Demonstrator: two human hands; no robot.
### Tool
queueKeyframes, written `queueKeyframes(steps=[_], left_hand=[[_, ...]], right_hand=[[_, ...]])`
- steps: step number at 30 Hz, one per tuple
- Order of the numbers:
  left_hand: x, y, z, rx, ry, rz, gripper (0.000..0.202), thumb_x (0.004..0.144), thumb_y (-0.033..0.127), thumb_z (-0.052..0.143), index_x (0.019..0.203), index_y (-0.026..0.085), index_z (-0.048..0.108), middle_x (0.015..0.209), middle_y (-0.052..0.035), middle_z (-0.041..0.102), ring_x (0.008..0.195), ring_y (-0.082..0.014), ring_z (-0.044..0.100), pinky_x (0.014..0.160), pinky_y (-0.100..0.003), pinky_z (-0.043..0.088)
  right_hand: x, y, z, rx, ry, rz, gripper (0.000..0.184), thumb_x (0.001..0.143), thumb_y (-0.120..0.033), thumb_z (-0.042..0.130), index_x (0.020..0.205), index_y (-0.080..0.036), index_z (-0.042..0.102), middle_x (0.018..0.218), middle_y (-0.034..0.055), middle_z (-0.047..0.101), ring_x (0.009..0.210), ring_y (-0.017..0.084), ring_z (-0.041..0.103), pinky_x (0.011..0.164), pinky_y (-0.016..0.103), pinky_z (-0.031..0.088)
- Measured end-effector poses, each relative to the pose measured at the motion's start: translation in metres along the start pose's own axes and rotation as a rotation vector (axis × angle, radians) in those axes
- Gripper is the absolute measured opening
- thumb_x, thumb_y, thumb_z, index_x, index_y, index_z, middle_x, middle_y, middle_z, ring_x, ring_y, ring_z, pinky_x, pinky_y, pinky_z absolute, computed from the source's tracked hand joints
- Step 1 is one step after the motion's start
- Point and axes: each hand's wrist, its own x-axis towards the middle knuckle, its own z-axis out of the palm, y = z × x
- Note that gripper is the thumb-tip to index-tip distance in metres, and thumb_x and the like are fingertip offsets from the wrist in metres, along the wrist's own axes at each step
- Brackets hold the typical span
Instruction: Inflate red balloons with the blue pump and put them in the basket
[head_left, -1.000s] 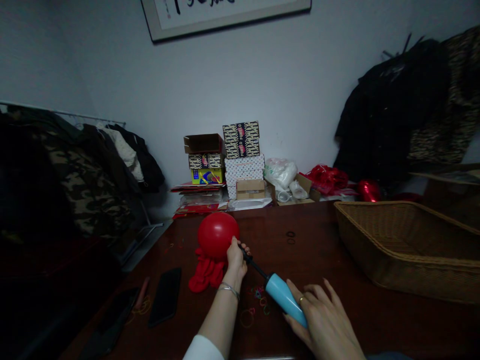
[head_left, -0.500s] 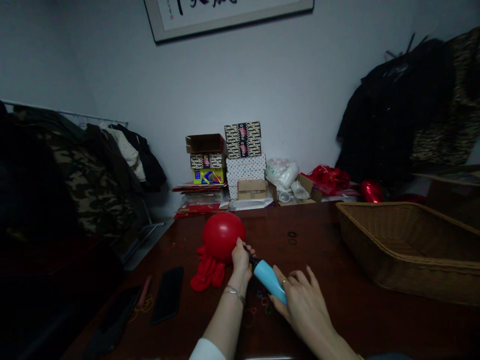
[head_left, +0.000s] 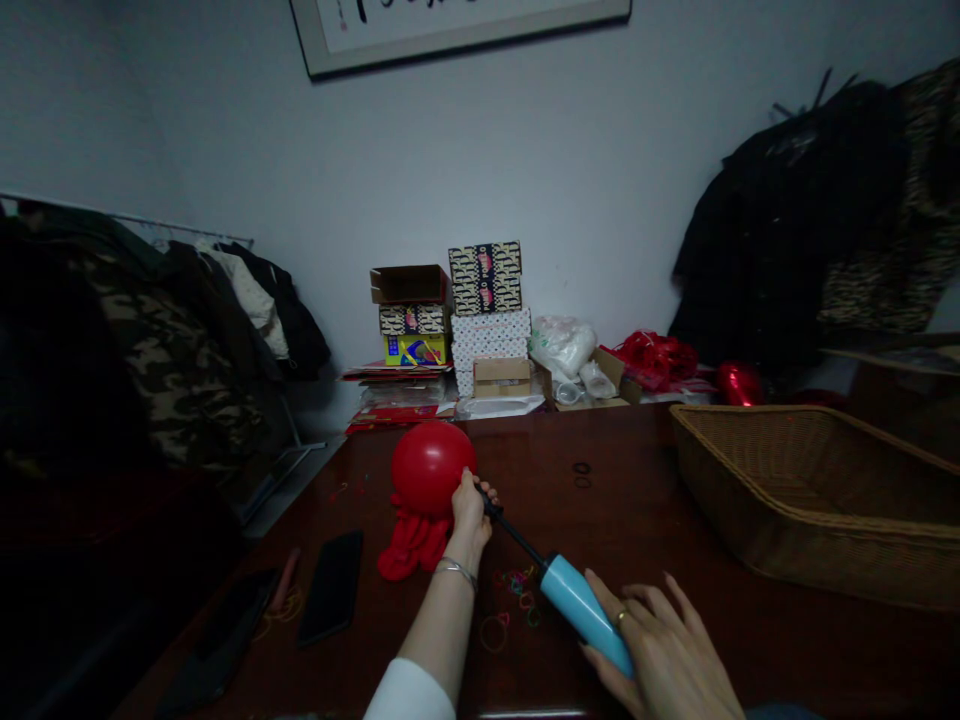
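A partly inflated red balloon [head_left: 433, 468] rests over the table's left part. My left hand [head_left: 471, 515] is closed around the balloon's neck, where it meets the black nozzle end of a hand pump; the exact join is hidden by my fingers. The hand pump [head_left: 586, 612] has a light blue barrel and shows a long stretch of black rod. Its barrel sits in my right hand [head_left: 660, 640], gripped mainly by thumb and palm with some fingers raised. Beneath the balloon lies a pile of limp red balloons [head_left: 412, 543]. Small coloured rubber bands [head_left: 517, 583] lie below the pump rod.
A large wicker basket [head_left: 810, 500] stands at the right of the dark wooden table [head_left: 630, 480]. Two black phones [head_left: 331, 588] lie at the left. Two dark rings [head_left: 581, 468] are farther back. Stacked boxes [head_left: 489, 340] stand against the wall.
My right hand has drawn the blue barrel down and to the right, exposing the black rod. My left hand and the balloon have shifted slightly left.
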Motion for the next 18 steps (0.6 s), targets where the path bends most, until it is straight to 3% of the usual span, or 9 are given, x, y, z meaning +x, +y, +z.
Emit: queueKeyframes(steps=[5,11,18], left_hand=[[-0.006,-0.005,0.0,-0.009,-0.005,-0.014,0.031,0.086,0.043,0.05,0.068,0.019,0.04,0.048,0.005,0.041,0.038,-0.0079,0.04,0.039,-0.019,0.031],[-0.017,-0.016,0.006,-0.018,0.001,-0.032,0.035,0.082,0.048,0.055,0.069,0.019,0.04,0.049,0.005,0.042,0.038,-0.0079,0.041,0.038,-0.018,0.03],[-0.017,-0.018,0.01,0.009,0.034,-0.025,0.03,0.087,0.041,0.049,0.068,0.019,0.04,0.047,0.0047,0.042,0.037,-0.0084,0.041,0.039,-0.019,0.032]], right_hand=[[0.012,-0.009,-0.005,0.023,-0.057,0.054,0.05,0.078,-0.042,0.06,0.124,-0.024,0.054,0.084,0.0019,0.068,0.093,0.025,0.056,0.102,0.051,0.018],[0.047,-0.027,-0.006,0.032,-0.172,0.168,0.05,0.078,-0.035,0.06,0.126,-0.022,0.054,0.087,0.0048,0.068,0.096,0.026,0.055,0.103,0.05,0.02],[0.073,-0.036,0.003,0.023,-0.205,0.18,0.052,0.079,-0.036,0.06,0.128,-0.02,0.052,0.085,0.006,0.068,0.095,0.026,0.053,0.103,0.049,0.019]])
